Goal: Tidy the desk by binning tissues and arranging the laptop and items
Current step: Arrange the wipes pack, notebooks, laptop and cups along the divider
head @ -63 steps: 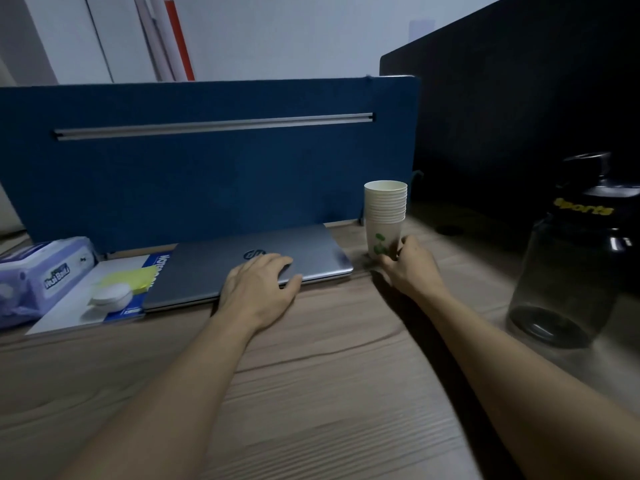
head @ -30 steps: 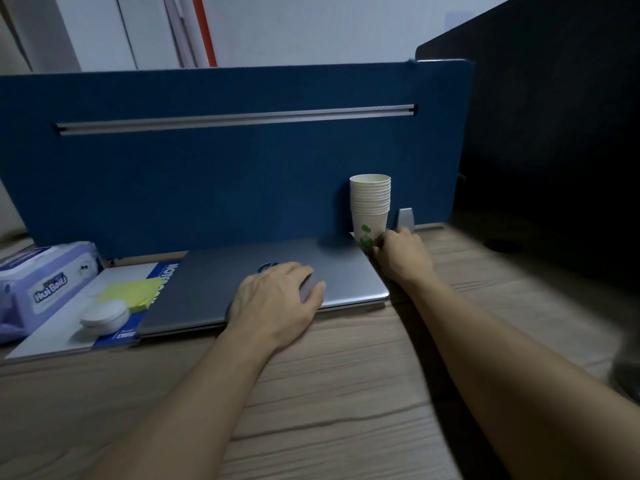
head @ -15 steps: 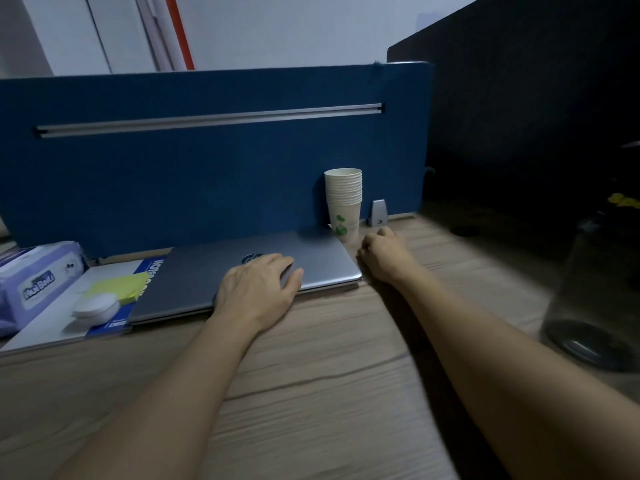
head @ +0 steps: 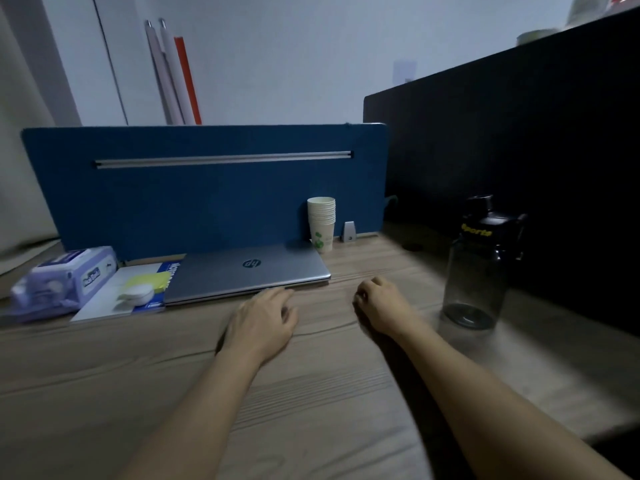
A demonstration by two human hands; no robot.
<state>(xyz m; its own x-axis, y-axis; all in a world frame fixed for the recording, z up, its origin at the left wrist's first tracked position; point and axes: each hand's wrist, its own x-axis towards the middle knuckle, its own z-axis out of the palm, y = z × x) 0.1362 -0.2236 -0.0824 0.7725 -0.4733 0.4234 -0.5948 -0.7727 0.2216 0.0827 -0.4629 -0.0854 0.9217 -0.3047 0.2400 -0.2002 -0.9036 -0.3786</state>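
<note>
A closed grey laptop (head: 249,273) lies flat against the blue divider at the back of the wooden desk (head: 311,393). A stack of paper cups (head: 322,223) stands upright at the laptop's back right corner. My left hand (head: 261,322) rests on the desk just in front of the laptop's front edge, fingers curled down, holding nothing. My right hand (head: 382,304) is loosely curled on the desk right of the laptop, also holding nothing. A purple wet-wipe pack (head: 65,278) sits at the far left.
A white and blue notebook (head: 114,299) left of the laptop carries a yellow sticky pad (head: 149,281) and a small white round case (head: 136,294). A dark sports bottle (head: 479,263) stands to the right. A black partition (head: 519,150) walls the right side.
Both hands have pulled back toward me: the left came off the laptop lid, the right left the base of the cup stack. The cups now stand behind the laptop's right corner.
</note>
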